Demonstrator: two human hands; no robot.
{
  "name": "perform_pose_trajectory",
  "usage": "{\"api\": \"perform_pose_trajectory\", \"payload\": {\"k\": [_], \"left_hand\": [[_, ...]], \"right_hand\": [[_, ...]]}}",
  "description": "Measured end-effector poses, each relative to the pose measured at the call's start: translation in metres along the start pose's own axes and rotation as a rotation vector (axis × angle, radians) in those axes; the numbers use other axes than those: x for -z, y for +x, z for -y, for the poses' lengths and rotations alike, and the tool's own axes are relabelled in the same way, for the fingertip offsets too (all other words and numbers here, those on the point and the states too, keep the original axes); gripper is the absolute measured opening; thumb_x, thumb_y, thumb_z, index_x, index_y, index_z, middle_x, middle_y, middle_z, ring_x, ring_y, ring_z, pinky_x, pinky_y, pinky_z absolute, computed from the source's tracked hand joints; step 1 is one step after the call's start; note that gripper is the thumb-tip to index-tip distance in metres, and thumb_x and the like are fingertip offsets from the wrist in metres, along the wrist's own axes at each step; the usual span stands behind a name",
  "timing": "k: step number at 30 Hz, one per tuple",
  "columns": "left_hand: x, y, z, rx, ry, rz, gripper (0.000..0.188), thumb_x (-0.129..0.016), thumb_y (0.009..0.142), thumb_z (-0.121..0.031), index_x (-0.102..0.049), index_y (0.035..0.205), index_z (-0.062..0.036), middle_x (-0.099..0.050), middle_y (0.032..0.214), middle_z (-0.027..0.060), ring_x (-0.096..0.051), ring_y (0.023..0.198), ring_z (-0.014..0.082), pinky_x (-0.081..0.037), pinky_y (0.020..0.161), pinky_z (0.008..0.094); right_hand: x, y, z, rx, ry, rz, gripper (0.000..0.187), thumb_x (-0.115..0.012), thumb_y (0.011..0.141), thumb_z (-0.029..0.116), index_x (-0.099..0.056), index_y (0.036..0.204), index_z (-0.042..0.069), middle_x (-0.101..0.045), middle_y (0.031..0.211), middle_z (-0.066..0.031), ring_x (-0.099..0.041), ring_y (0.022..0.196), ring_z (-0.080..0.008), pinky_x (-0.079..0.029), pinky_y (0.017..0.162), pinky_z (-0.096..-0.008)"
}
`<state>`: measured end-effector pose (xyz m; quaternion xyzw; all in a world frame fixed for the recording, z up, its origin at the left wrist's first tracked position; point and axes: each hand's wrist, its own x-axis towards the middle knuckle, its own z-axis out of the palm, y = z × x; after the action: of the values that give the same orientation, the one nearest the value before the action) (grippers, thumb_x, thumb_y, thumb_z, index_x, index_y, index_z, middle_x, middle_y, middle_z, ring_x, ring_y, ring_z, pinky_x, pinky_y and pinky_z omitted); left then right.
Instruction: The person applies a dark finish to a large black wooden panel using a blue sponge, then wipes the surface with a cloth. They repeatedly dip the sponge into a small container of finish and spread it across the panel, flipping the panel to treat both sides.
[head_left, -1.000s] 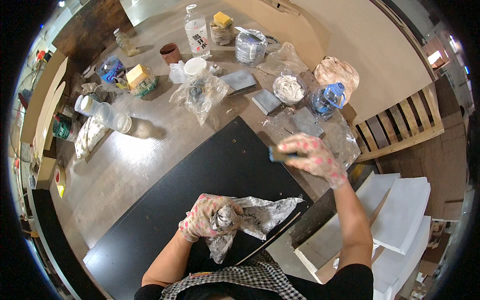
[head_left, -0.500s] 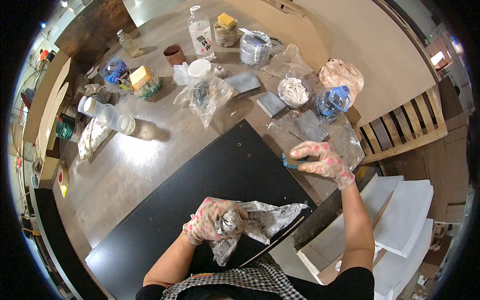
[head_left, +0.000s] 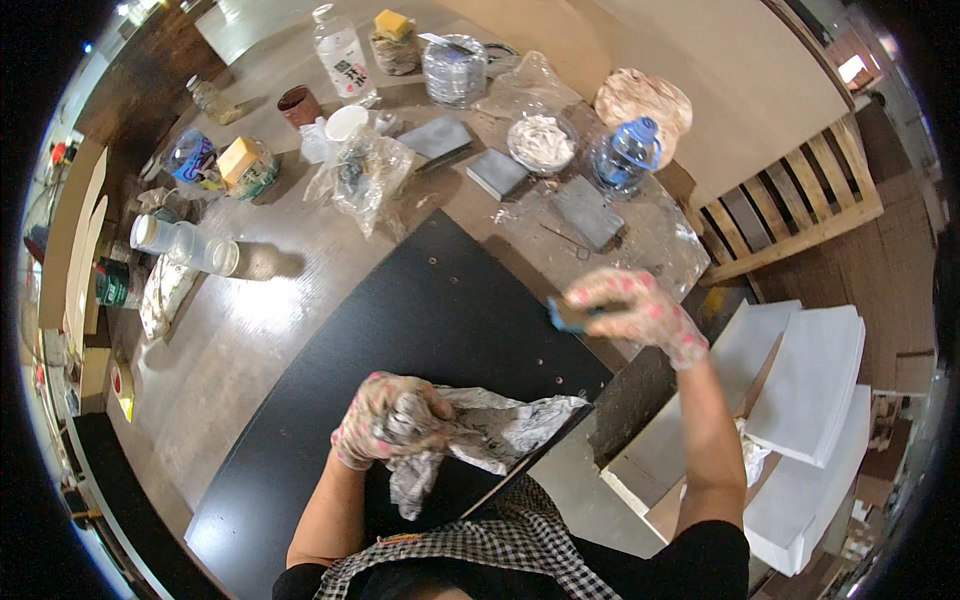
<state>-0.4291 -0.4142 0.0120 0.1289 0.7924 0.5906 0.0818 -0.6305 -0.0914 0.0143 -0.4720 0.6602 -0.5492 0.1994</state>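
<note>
Our gloved left hand point(head_left: 390, 420) clenches a stained, crumpled cloth point(head_left: 505, 430), its tail spread over the near end of a black panel point(head_left: 400, 320). Our gloved right hand point(head_left: 640, 315) pinches a small blue-edged block point(head_left: 568, 316) (blurred; we cannot tell whether it touches) at the panel's right edge.
</note>
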Motion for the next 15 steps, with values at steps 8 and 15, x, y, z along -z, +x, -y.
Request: {"api": "perform_pose_trajectory", "payload": {"k": [8,15], "left_hand": [[0.003,-0.003,-0.002,0.102,-0.080,-0.041,0.027,-0.089,0.063,-0.011,-0.070,0.081,-0.0039,-0.072,0.077,0.0050,-0.069,0.069,0.0166,-0.056,0.067,0.0290],[-0.002,-0.002,-0.006,0.122,0.023,-0.092,0.025,-0.086,0.061,-0.009,-0.070,0.079,-0.0050,-0.072,0.076,0.0046,-0.069,0.068,0.0167,-0.056,0.066,0.0291]], "right_hand": [[-0.007,-0.041,0.008,0.034,-0.059,-0.067,0.038,-0.081,0.077,0.008,-0.071,0.115,0.007,-0.070,0.117,-0.0107,-0.066,0.112,-0.0272,-0.051,0.098,-0.0406],[-0.014,-0.049,0.011,-0.205,-0.188,-0.169,0.036,-0.079,0.080,0.011,-0.069,0.115,0.006,-0.070,0.117,-0.0100,-0.066,0.110,-0.0226,-0.052,0.095,-0.0356]]}}
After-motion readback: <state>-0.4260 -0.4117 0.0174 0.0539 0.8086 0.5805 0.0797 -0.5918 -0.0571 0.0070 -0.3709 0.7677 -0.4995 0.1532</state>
